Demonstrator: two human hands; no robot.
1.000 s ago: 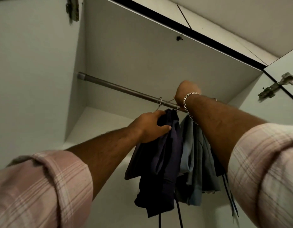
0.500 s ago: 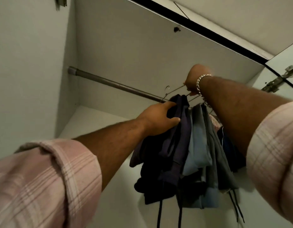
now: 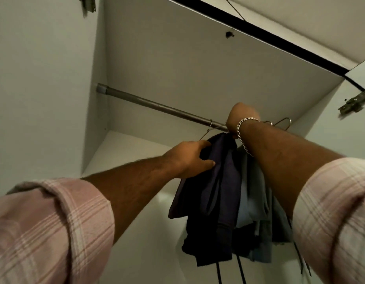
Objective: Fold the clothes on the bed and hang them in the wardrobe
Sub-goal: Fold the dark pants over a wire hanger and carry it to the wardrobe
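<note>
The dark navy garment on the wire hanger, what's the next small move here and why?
Probably let go. The wire hanger's hook already seems to sit over the grey metal rod, the left hand grips the dark navy garment, and the right hand is up at the rod.

home – bedroom wardrobe interior | pale panels (image 3: 177, 64) fill upper frame | metal rail (image 3: 157, 105) across centre | wire hangers (image 3: 279, 122), hung clothes (image 3: 224, 191) lower right | door hinge (image 3: 354, 103) right edge
</note>
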